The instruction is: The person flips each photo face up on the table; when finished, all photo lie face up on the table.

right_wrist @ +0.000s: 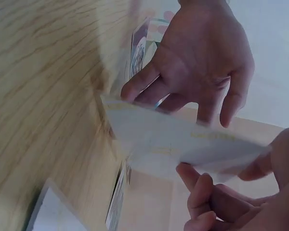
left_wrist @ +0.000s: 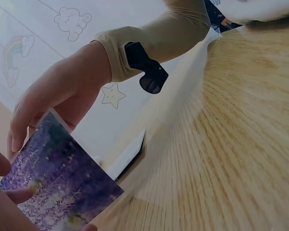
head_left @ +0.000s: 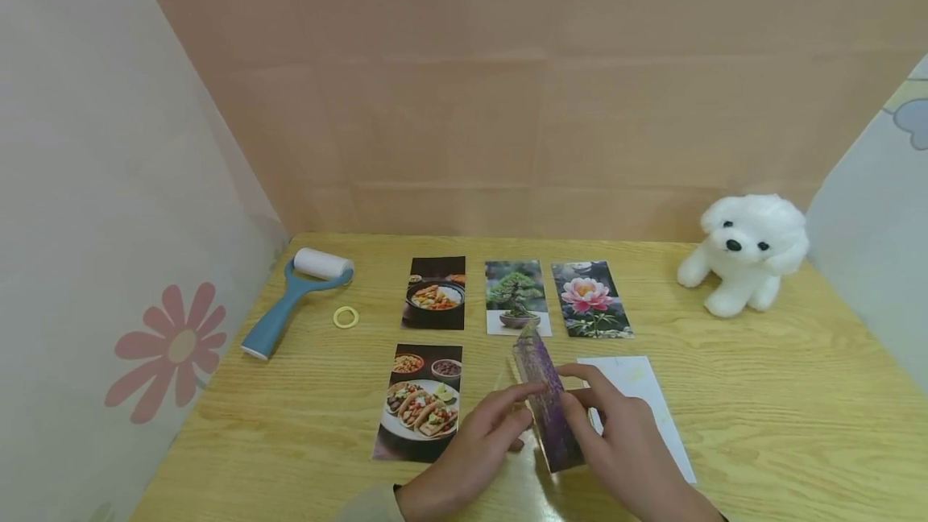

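A photo card (head_left: 554,417) with purple flowers stands tilted above the table. My right hand (head_left: 627,429) pinches it, fingers on the white back and thumb at the picture side, as the right wrist view shows. My left hand (head_left: 478,441) touches the picture side with loosely extended fingers; in the right wrist view this hand (right_wrist: 197,67) lies beyond the card (right_wrist: 168,139). In the left wrist view the purple picture (left_wrist: 62,178) faces the camera. Beside the right hand lies a white card (head_left: 641,385), partly covered by that hand.
Cards showing a rice bowl (head_left: 435,296), tacos (head_left: 420,409), a bonsai (head_left: 516,296) and a pink flower (head_left: 590,300) lie on the wooden table (head_left: 783,409). A blue-handled lint roller (head_left: 279,316) and yellow ring (head_left: 345,317) lie left; a white plush dog (head_left: 747,252) sits right.
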